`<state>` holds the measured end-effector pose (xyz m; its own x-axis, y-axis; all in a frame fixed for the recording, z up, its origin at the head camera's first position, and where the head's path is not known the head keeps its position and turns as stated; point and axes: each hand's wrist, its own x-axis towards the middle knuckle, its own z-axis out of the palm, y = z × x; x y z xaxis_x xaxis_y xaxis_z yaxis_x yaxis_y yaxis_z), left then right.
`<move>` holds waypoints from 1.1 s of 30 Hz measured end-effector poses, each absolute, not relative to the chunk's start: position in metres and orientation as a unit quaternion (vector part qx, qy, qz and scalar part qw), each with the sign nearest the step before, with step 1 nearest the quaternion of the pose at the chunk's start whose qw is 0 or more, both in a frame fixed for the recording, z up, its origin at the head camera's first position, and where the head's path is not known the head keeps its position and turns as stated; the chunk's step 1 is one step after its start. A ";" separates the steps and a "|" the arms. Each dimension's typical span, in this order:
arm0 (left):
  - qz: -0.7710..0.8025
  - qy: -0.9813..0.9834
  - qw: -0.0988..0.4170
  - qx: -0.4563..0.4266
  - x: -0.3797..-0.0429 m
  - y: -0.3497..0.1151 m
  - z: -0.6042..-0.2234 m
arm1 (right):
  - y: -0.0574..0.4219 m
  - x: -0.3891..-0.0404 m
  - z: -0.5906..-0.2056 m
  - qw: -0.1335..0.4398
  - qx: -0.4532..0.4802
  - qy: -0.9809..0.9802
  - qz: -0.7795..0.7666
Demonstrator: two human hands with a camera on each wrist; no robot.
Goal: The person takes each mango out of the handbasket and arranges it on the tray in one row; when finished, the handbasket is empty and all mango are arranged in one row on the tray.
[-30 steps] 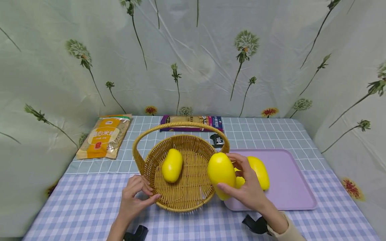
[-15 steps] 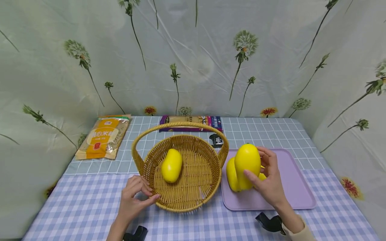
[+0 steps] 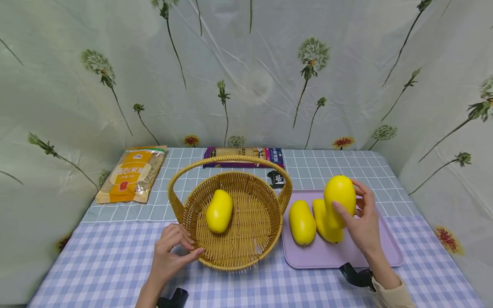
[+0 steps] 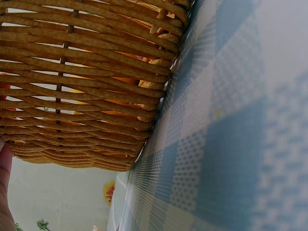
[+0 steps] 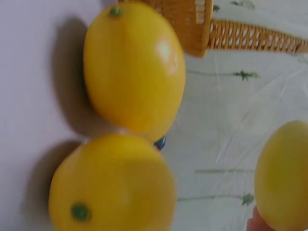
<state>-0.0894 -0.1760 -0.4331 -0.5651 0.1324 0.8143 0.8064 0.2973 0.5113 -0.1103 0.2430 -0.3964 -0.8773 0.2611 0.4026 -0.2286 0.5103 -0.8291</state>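
Observation:
My left hand (image 3: 172,252) grips the near left rim of a round wicker basket (image 3: 265,246) with a tall arched handle. One yellow mango (image 3: 219,211) lies inside, towards the left. In the left wrist view the woven basket side (image 4: 72,86) fills the upper left, with a bit of finger at the left edge. My right hand (image 3: 363,222) holds another mango (image 3: 340,199) upright, over a lilac tray (image 3: 375,252). Two more mangoes lie on that tray, a left one (image 3: 302,222) and a partly covered one (image 3: 323,222). The right wrist view shows the held mango (image 5: 284,175) at its right edge.
A yellow-labelled food bag (image 3: 131,175) lies at the back left. Behind the basket is a long purple packet (image 3: 244,157), with a small black packet (image 3: 276,179) near the handle's right foot. A checked cloth (image 3: 104,256) covers the near table; a floral curtain hangs behind.
My right hand has carried its mango rightwards, from beside the basket's right rim to above the tray, uncovering the two mangoes there. The left hand and the basket have stayed in place.

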 end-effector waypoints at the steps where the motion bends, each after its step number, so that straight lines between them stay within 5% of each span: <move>1: -0.498 -0.730 0.339 -0.322 -0.089 -0.176 -0.433 | 0.245 -0.111 -0.397 0.247 -0.019 -0.836 0.489; 10: -0.496 -0.729 0.341 -0.326 -0.091 -0.176 -0.433 | 0.268 -0.119 -0.409 0.217 -0.076 -0.856 0.463; 21: -0.498 -0.730 0.338 -0.322 -0.090 -0.175 -0.431 | 0.332 -0.152 -0.486 0.195 -0.109 -0.880 0.420; 33: -0.500 -0.731 0.337 -0.320 -0.090 -0.176 -0.432 | 0.302 -0.129 -0.430 0.075 -0.121 -0.902 0.408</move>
<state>-0.0899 -0.1758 -0.4315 -0.5683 0.1312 0.8123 0.8048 0.2940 0.5156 -0.1290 0.3019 -0.4297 -0.9592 0.2803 0.0360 0.1579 0.6373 -0.7543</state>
